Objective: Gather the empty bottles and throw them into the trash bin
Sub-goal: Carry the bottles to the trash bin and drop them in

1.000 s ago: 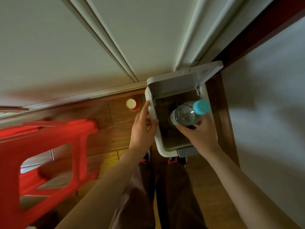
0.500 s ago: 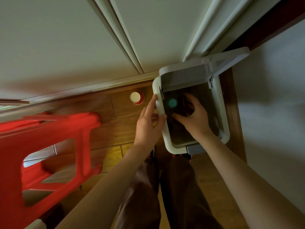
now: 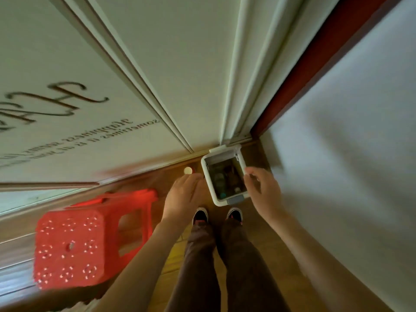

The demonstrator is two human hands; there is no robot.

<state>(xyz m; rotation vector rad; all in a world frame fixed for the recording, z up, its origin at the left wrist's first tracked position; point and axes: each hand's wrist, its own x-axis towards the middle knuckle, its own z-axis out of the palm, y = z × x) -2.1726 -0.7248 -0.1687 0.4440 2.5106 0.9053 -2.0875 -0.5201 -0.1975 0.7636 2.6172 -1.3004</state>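
The white trash bin (image 3: 208, 176) stands on the wooden floor in the corner, lid up against the wall. Inside its dark interior lie clear bottles (image 3: 219, 180), one showing a teal cap near the front. My left hand (image 3: 183, 193) hovers above the floor just left of the bin, fingers apart and empty. My right hand (image 3: 262, 188) hangs at the bin's right rim, fingers loosely curled, nothing in it. Both hands are well above the bin, apart from it.
A red plastic stool (image 3: 90, 239) stands to the left. A small red cup (image 3: 188, 170) sits on the floor beside the bin by the baseboard. A white wall closes the right side; my feet (image 3: 217, 216) stand right before the bin.
My right hand let the teal-capped bottle drop into the bin and came out empty. My left hand left the bin's rim. My head rose, so everything looks smaller and farther.
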